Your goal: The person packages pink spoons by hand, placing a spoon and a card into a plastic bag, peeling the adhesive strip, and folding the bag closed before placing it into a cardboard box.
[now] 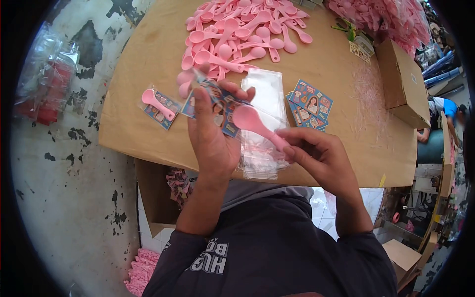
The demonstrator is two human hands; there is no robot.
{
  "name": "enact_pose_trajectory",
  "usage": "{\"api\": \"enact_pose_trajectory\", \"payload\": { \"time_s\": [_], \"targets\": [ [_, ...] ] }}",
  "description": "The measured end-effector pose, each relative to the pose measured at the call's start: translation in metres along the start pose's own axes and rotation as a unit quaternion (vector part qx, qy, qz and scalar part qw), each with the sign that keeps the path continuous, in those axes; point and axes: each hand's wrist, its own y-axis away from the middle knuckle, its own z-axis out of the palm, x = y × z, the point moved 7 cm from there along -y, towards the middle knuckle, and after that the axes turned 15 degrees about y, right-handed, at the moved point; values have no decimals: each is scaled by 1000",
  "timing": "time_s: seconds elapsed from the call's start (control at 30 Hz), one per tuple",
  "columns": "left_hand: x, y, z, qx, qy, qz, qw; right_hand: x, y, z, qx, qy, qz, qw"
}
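Holds a pink plastic round-bowled spoon [255, 124] above the brown tabletop [126, 123], handle pinched narrowly in the right hand [321, 157]. Grips blue printed card stock [230, 124] in the left hand [213, 143] (layer count indistinct), near clear plastic sleeves [264, 94] and, farther out, heaped pink spoons [227, 62].

On the surface [141, 69], a heap of spoons [230, 27] lies at the far side, with a bagged spoon [158, 105] nearer and to its left, a stack of bags [264, 89] near the middle, and loose cards [312, 102] just right of the bags. A box [405, 84] stands at the right edge, beyond the cards. Over the near side, the left hand [213, 138] holds a card [229, 124] and the right hand [319, 156], to its right, holds a single spoon [247, 119].
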Motion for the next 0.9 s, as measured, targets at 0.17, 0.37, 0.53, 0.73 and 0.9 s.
{"api": "enact_pose_trajectory", "payload": {
  "time_s": [0.17,0.37,0.53,0.73,0.9],
  "targets": [
    [-15,15,6,23,18,-60,998,-4,-4,10,25,-110,-49,992],
    [-37,29,17,1,108,-150,983,4,-7,9,127,-99,-78,984],
    [-44,30,6,-5,94,-192,977,-4,-3,8,176,-36,-89,980],
    [-20,16,12,36,35,-162,985,-20,13,-28,157,223,-135,952],
    [-24,14,26,12,105,-242,965,-61,9,-32,289,475,-251,792]
  ]
}}
